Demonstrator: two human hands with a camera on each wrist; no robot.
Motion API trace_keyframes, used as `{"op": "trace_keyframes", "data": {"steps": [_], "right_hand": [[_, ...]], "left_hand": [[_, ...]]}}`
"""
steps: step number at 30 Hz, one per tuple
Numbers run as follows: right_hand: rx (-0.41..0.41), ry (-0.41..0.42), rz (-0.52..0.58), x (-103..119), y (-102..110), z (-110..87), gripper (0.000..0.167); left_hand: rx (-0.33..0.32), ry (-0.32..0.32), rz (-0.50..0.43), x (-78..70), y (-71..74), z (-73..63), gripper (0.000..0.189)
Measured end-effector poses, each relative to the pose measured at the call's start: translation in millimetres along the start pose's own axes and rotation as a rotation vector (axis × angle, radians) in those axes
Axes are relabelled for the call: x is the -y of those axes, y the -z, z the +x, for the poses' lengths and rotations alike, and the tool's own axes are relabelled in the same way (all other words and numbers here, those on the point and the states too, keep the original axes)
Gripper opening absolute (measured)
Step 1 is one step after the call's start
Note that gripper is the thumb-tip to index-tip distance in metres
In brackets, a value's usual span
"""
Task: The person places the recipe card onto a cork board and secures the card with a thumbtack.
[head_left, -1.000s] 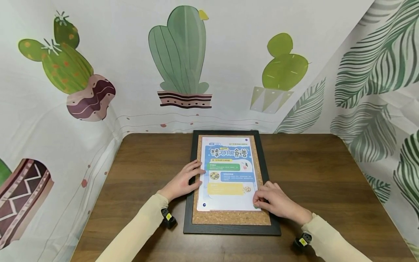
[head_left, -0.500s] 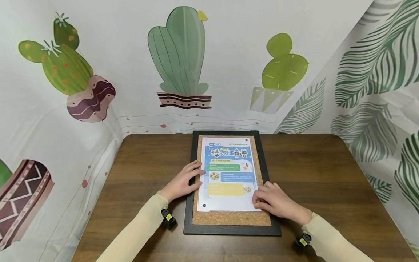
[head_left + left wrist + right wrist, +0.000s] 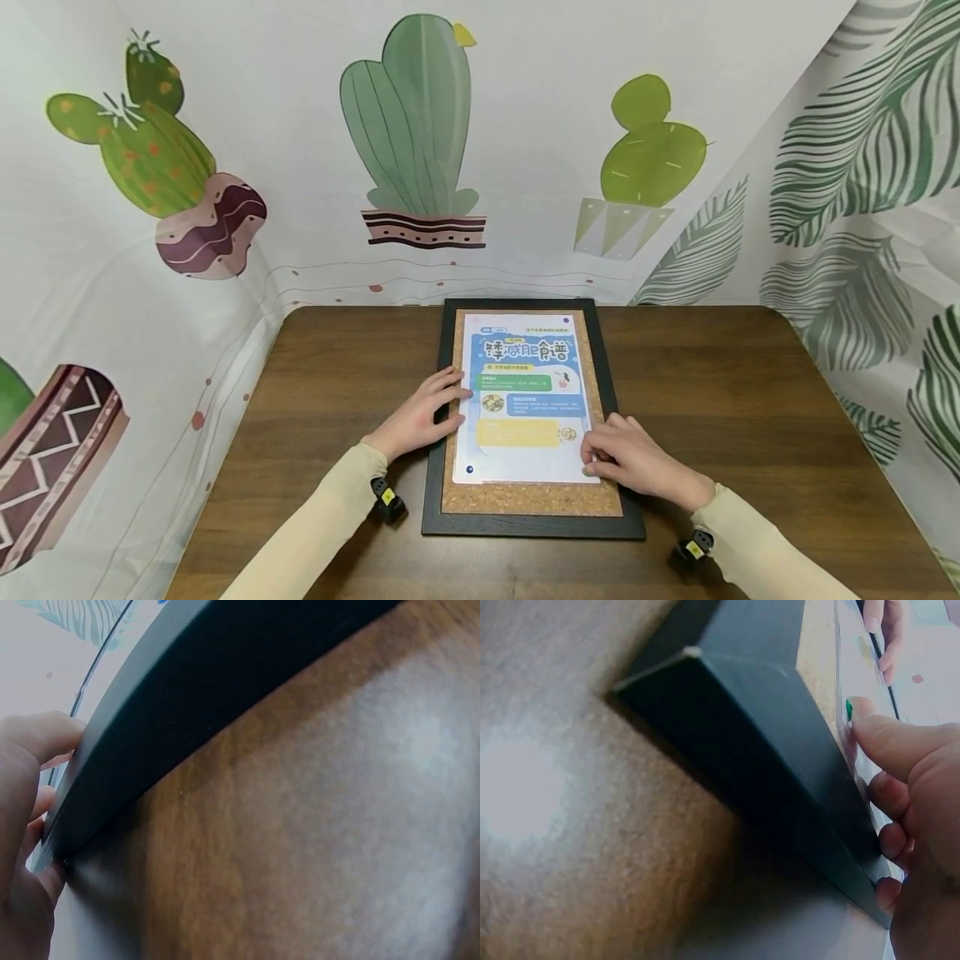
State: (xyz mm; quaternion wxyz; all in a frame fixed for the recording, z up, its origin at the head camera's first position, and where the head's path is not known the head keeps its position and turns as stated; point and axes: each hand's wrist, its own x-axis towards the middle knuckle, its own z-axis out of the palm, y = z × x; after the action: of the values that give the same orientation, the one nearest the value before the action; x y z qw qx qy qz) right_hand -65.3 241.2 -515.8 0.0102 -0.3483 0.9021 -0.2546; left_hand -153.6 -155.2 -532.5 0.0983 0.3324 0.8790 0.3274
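A printed poster (image 3: 517, 462), white with blue, green and yellow panels, lies on a black-framed cork board (image 3: 525, 500). My left hand (image 3: 422, 417) rests across the board's left frame, its fairly straight fingertips reaching the poster's edge. In the left wrist view its thumb touches the dark frame (image 3: 172, 690). At the poster's lower right corner, my right hand (image 3: 633, 458) pinches a small green pushpin (image 3: 849, 709) with thumb and curled fingers. Most of that pin is hidden by the fingers. The right hand's other fingers lie over the right frame.
Blue pins hold the poster's lower left corner (image 3: 469, 469) and upper right corner (image 3: 566, 320). The board lies on a brown wooden table (image 3: 720, 375). Behind it hangs a white cloth (image 3: 525, 150) printed with cacti and leaves.
My right thumb has shifted slightly at the poster's corner, and the green spot seen there before is now hidden in the head view. My left hand stays in place.
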Motion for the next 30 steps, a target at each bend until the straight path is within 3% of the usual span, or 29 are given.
{"op": "trace_keyframes", "data": {"steps": [11,18,21,25,30], "right_hand": [[0.060,-0.011,0.027,-3,2,3.4,0.020],[0.033,0.023,-0.006,-4,1,-0.9,0.020],[-0.014,0.007,0.037,-8,0,-8.6,0.017],[-0.145,-0.012,0.105,-17,3,-22.8,0.020],[-0.320,-0.051,-0.008,-31,15,-40.1,0.033]], "left_hand": [[-0.010,-0.001,0.008,-1.1,0.9,-3.2,0.042],[-0.023,-0.017,0.007,-3.5,0.1,-4.0,0.042],[-0.015,-0.022,0.024,-4.3,-0.7,-4.1,0.043],[-0.012,-0.026,0.077,-4.4,-1.7,-6.4,0.047],[-0.083,-0.021,0.127,0.3,-1.4,-12.8,0.050]]}}
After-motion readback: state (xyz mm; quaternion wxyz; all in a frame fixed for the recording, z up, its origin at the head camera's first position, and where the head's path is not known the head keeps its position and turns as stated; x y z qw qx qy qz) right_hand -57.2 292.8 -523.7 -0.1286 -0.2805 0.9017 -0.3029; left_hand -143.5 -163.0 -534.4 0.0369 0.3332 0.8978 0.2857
